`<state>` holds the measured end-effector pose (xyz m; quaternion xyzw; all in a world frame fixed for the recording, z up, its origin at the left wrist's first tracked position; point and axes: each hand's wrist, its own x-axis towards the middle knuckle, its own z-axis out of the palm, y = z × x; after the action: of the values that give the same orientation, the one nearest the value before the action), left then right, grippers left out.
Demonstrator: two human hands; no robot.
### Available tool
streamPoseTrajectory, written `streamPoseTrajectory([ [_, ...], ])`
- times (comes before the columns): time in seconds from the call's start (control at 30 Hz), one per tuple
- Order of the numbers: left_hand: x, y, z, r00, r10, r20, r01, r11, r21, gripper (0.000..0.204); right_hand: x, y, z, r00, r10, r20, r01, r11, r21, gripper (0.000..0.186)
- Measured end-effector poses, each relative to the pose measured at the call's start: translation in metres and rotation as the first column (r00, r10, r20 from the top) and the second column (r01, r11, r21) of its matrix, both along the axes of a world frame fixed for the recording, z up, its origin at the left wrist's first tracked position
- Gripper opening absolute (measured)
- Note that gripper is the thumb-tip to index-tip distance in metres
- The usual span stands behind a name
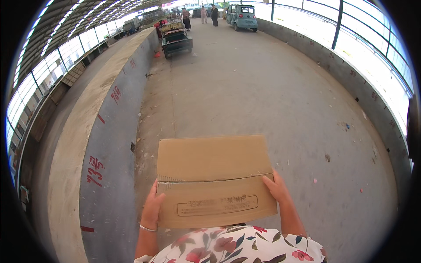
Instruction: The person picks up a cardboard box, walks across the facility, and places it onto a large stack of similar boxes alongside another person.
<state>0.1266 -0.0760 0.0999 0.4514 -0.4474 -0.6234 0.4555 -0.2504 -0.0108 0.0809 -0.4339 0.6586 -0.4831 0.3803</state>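
Observation:
A closed brown cardboard box (215, 158) with faint dark printing on its near flap is held level in front of my body, over the concrete floor. My left hand (152, 204) grips its left side, thumb on top, a silver bangle at the wrist. On the opposite side my right hand (275, 188) holds the box, its thumb resting on the near flap. Below it shows my floral top (232, 247).
A concrete wall (107, 131) with red markings runs along my left; another low wall (364, 87) borders the right. Ahead stand a loaded cargo tricycle (176, 46), a small light-blue vehicle (245, 19) and several people (214, 16) in the distance.

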Motion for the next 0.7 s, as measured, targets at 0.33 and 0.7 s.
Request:
streamPoseTrajectory([
  [0.33,-0.125,-0.181,-0.002,0.929,-0.341,-0.144,0.344,0.939,-0.005,0.062,-0.1,-0.075,-0.004,0.94,-0.324,-0.11,0.322,0.946,-0.031,0.039],
  [0.7,-0.242,-0.315,-0.002,0.88,-0.466,-0.089,0.468,0.884,-0.004,0.064,-0.184,-0.176,-0.019,0.899,-0.427,0.096,0.428,0.904,0.009,0.03],
])
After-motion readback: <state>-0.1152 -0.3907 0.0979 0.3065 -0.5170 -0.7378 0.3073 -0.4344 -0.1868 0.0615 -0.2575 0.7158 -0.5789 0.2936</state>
